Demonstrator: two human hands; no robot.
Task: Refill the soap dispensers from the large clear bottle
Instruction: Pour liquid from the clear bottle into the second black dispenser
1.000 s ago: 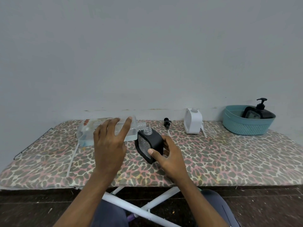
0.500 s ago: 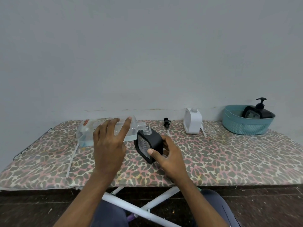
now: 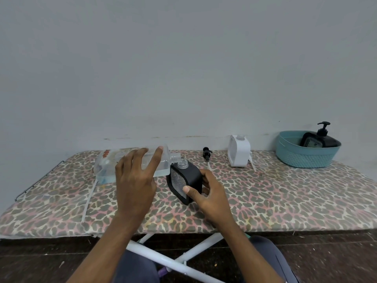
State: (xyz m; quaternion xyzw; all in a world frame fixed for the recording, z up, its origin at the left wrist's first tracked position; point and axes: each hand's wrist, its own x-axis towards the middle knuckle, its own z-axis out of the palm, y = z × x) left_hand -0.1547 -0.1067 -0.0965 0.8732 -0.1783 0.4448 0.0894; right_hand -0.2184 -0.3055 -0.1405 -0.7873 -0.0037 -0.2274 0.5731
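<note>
My left hand (image 3: 135,180) grips the large clear bottle (image 3: 108,166), lying almost level, its mouth pointing right at the open neck of the black soap dispenser (image 3: 188,177). My right hand (image 3: 210,194) holds that dispenser tilted toward it.

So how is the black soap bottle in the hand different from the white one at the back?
The black dispenser is dark and tilted, gripped by the right hand; the white dispenser is pale, upright and untouched. The black dispenser sits further forward, the white dispenser by the wall. Both have bare open necks, no pumps.
</note>
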